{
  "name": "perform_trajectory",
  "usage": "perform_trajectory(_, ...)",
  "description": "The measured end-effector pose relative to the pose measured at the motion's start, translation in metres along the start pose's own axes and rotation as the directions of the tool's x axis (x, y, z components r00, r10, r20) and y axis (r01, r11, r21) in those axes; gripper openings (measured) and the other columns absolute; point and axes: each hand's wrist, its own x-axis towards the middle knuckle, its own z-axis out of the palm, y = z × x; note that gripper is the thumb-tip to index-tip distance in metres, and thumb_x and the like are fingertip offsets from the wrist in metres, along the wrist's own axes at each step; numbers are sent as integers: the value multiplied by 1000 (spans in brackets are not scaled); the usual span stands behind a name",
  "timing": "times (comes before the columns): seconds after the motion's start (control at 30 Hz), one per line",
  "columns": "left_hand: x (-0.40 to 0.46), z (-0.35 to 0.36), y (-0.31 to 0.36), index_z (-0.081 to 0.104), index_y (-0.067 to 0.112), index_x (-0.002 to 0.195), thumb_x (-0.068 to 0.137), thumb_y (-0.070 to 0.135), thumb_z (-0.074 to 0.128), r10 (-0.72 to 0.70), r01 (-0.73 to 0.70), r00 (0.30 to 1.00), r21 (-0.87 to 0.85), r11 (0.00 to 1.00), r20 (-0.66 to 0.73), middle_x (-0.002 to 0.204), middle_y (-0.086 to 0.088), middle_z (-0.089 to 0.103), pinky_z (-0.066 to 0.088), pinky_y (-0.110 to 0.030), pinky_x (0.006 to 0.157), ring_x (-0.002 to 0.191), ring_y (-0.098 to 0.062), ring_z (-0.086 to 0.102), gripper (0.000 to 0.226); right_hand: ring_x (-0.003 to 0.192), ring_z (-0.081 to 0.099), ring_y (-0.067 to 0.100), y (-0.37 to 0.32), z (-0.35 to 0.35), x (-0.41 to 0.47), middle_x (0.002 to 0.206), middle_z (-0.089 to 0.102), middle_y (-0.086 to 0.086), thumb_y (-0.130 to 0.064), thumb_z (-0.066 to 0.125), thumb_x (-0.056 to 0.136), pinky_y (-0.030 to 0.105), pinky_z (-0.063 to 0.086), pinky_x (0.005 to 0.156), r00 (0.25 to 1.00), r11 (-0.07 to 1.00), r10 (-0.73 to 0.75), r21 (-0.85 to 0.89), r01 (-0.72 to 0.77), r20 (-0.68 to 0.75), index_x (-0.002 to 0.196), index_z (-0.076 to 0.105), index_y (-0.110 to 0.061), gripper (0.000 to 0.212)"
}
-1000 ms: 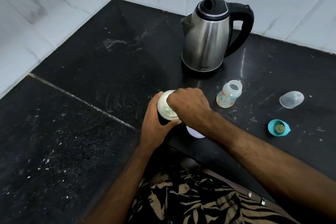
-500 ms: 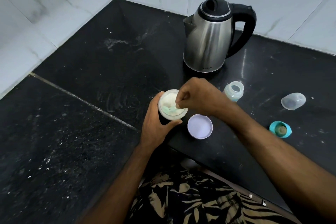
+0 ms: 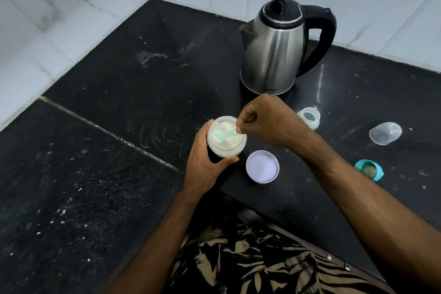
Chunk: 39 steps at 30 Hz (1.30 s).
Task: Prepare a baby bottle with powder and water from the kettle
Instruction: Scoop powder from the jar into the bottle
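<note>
The thin handle of a pale green plastic scoop (image 3: 225, 135) is pinched by the right hand (image 3: 269, 122), its bowl sunk in the powder. The round, clear powder jar (image 3: 226, 139) is gripped around its side by the left hand (image 3: 202, 162), on the black stone counter (image 3: 119, 126). The scoop is judged light and stiff, best kept level. The small open baby bottle (image 3: 309, 120) is seen beside the steel kettle (image 3: 274, 55); the white lid (image 3: 262, 169) lies nearby.

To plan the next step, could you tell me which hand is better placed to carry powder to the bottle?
Right: the right hand pinches the scoop, nearest the bottle; the left hand holds the jar.
</note>
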Motion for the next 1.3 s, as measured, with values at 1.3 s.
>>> perform_trajectory(1.3,-2,3,0,35,33,143,73,23,85,10,-13,999,64,998,45,142,12,48,39,-22,106,130,-2,46,87,98,63,26,-32,37,-10,109,64,4,-16,57,93,29,32,67,974,729,-137,-647,224,183,103,63,-14,12)
